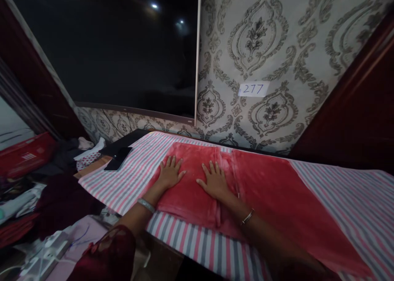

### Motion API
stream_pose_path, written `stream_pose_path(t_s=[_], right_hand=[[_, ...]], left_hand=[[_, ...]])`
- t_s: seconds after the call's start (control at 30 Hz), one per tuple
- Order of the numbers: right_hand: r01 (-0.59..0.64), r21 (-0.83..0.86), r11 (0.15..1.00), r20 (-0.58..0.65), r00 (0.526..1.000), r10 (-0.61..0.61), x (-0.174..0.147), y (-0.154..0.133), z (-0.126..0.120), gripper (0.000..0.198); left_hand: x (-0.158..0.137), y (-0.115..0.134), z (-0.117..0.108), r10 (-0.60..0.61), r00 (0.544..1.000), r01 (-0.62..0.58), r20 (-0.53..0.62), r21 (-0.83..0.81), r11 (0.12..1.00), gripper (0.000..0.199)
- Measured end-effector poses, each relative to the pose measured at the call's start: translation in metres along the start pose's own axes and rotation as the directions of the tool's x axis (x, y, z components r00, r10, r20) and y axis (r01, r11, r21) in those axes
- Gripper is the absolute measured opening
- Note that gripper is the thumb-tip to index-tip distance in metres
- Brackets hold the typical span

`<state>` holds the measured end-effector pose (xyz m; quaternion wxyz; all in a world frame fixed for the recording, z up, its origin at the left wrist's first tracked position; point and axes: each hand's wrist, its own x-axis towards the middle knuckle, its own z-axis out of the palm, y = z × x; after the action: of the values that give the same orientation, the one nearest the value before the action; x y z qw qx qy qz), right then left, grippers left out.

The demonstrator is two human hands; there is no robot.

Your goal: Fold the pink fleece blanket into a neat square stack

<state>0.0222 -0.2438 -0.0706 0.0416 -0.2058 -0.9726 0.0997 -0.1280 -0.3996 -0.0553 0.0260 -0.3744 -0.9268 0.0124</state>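
A red plush cloth [277, 195] lies on a striped sheet, its left part folded over into a thicker panel. On that folded panel my left hand [170, 175] rests flat with the fingers spread, close to the left edge. My right hand [216, 182] also lies flat with spread fingers, near the fold's right edge. Both palms touch the cloth and neither hand grips anything. To the right the cloth spreads out in a single flat area, partly covered by my right forearm.
The pink, grey and white striped sheet [129, 182] covers the table. A dark phone [118, 158] lies at its left. Beyond stand a large television [123, 47] and a patterned wall with a paper marked 277 [253, 89]. Clothes and a power strip [49, 252] are at the lower left.
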Motion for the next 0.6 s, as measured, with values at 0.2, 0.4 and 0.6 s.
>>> stream_pose_path(t_s=[0.2,0.4,0.6], right_hand=[[-0.012,0.038,0.999,0.016,1.000,0.012,0.002,0.000,-0.009,0.081],[0.011,0.145,0.989,0.082,0.996,-0.023,-0.023,-0.008,-0.020,0.076],[0.087,0.235,0.968,0.050,0.994,-0.101,-0.053,-0.015,-0.012,0.077]], left_hand=[[-0.001,-0.011,-0.010,-0.068,0.994,0.021,-0.090,-0.448,0.894,0.053],[-0.023,-0.044,-0.035,-0.441,0.897,0.186,-0.033,-0.876,0.444,0.034],[-0.052,-0.044,-0.056,-0.488,0.866,0.192,0.109,-0.974,0.123,0.042]])
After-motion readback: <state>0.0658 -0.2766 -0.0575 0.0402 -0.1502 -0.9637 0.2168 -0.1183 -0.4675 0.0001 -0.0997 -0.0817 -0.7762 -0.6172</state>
